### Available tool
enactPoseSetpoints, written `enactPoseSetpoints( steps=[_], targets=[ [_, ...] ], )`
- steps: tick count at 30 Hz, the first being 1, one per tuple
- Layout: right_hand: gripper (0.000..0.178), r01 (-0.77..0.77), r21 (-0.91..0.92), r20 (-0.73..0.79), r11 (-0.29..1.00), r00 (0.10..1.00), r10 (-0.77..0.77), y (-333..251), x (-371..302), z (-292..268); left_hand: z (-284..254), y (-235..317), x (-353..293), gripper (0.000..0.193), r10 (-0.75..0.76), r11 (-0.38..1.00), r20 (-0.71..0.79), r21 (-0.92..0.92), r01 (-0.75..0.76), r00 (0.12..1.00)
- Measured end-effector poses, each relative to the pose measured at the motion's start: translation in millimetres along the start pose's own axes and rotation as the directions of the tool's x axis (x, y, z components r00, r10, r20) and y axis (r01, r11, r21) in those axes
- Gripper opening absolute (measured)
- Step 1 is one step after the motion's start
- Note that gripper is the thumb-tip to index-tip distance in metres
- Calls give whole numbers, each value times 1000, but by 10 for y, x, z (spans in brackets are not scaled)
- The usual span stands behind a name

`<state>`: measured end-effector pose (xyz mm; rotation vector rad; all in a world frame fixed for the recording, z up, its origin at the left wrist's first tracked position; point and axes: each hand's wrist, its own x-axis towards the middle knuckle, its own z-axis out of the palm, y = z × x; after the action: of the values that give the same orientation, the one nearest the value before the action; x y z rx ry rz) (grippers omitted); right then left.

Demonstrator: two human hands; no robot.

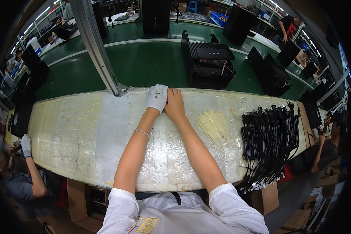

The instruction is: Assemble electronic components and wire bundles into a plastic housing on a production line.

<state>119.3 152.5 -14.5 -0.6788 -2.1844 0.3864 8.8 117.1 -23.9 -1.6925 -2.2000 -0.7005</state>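
Gloved left hand (156, 97) – bare right hand (174, 104) touching, arms outstretched, on workbench (82, 132)

A: What can't you make out at the middle of the frame?

B: The left hand (157, 97) wears a white glove, and the bare right hand (174, 104) presses against it, so neither palm shows.

A: And toward the right?

B: The black power cords (270, 134) trail over the bench's (78, 136) lower edge; their ends are lost. The pale cable ties (213, 124) blur into one fan.

A: The edges?

B: A co-worker at lower left is cut off by the dark rim.
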Motion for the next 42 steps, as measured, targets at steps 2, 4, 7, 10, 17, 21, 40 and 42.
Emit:
enactPoseSetpoints(
  steps=[2,4,7,10,17,21,40,42],
  targets=[
    [32,-3,-5,2,1000,1000,3,9,2,2,12,3,2,24,13,1000,-23,-11,-14,1000],
    [32,-8,-14,3,1000,1000,8,40,2,-5,27,25,14,25,15,1000,-21,-7,-15,1000],
    [31,-5,-9,8,1000,1000,5,35,15,-22,53,21,23,25,6,1000,-33,-13,-6,999],
    [31,-10,-2,0,1000,1000,10,68,20,-30,62,48,48,25,4,999,-29,-33,-5,1000],
    [21,25,96,7,995,1000,-26,110,4,34,-154,105,106,17,-135,914,-99,-396,85,986],
    [22,149,42,47,988,988,-151,228,-40,48,-786,384,255,13,-286,810,-342,-585,36,895],
    [43,308,399,271,864,860,-432,-1784,-490,-233,-2826,-2359,-2746,37,-578,517,-803,-227,825,142],
    [45,308,399,296,864,848,-439,-1836,-573,-269,-2778,-2341,-2699,31,-654,483,-750,-314,818,98]
  ],
)
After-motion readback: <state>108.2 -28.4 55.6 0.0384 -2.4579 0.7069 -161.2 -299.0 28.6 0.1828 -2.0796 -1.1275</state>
